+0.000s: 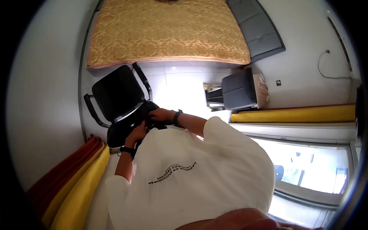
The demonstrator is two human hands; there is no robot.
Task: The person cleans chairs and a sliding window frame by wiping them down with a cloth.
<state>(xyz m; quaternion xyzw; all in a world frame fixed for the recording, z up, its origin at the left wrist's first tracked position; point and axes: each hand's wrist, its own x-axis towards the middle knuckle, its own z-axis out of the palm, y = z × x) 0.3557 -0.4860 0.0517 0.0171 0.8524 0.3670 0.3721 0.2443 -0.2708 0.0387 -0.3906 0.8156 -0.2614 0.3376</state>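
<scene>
A black office chair (119, 92) with two armrests stands in front of me. Against its near side is a dark bundle (124, 132), and what it is cannot be made out in the shadow. My left hand (137, 134), with a black band at its wrist, is at the dark bundle, fingers bent and closed on some part of it. Close beside it, my right hand (163, 114), wearing a dark watch (177, 117), has its fingers curled down over dark material. The fingertips of both hands are partly lost in the dark.
Beyond the chair lies a bed with a gold patterned cover (168, 30) and a grey padded headboard (257, 27). A dark grey padded seat (238, 90) and cables (263, 86) are at right. Yellow and red curtains (78, 184) hang at left, near a wall; a window (310, 165) is right.
</scene>
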